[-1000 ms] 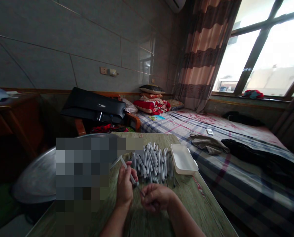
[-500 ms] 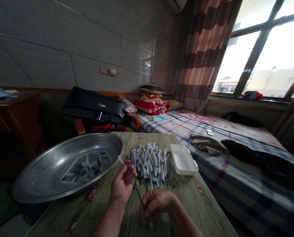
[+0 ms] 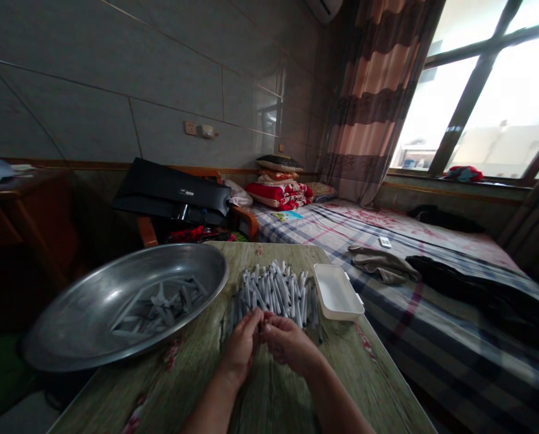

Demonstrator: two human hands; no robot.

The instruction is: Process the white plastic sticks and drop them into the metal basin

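Head view: round steel basin (image 3: 70, 325) with a few grey pieces sits left of the pile of white plastic tubes (image 3: 281, 289); shallow white tray (image 3: 337, 295) to its right, all on worn wood-grain table (image 3: 269, 398). Left hand (image 3: 242, 348) and right hand (image 3: 288, 343) meet at the pile's near edge, fingers curled; grip blurred, cannot tell. 0.5 s ago they were apart, holding a tube and a thin rod.

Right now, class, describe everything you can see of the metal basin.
The metal basin is wide, round and shallow, of shiny grey metal. It sits on the table's left side, jutting past its edge. A scatter of pale plastic pieces lies in its bottom. Neither the left hand nor the right hand touches it.
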